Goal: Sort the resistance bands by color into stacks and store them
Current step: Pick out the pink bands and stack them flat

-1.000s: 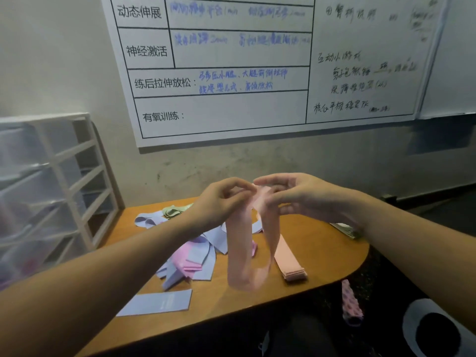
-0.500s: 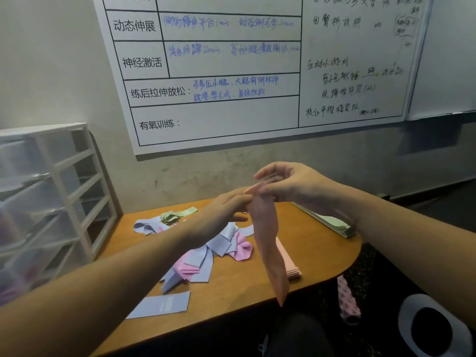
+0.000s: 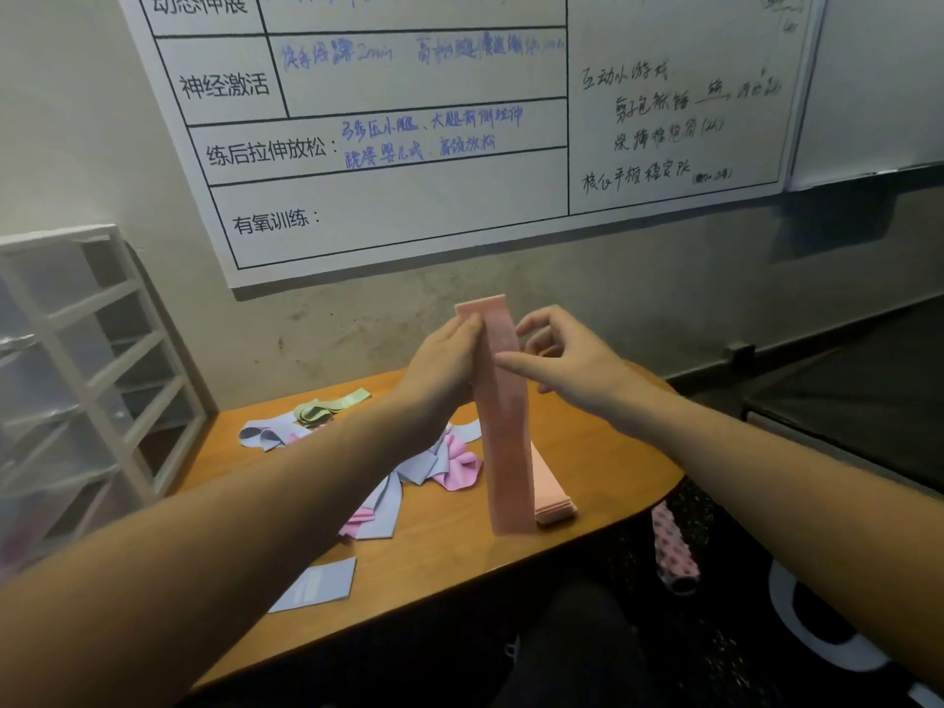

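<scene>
Wooden table (image 3: 603,452) fills lower centre of frame; loose lilac and pink bands (image 3: 408,477) heaped on it. Peach band (image 3: 503,426) hangs upright at centre, left hand (image 3: 442,365) pinching its top edge, right hand (image 3: 567,360) touching it, thumb extended, fingers loosely curled. Peach stack (image 3: 554,498) just behind its lower end.

Held upright above the table (image 3: 587,452) between left hand (image 3: 439,370) and right hand (image 3: 572,365): one band (image 3: 503,426). Behind its lower end, on the table, a flat stack (image 3: 554,498). Left of that, a loose heap (image 3: 408,472); nearer the front edge, a single flat band (image 3: 316,587). Far left, beside the table, a drawer rack (image 3: 76,380). On the wall behind, a whiteboard (image 3: 459,120).
</scene>
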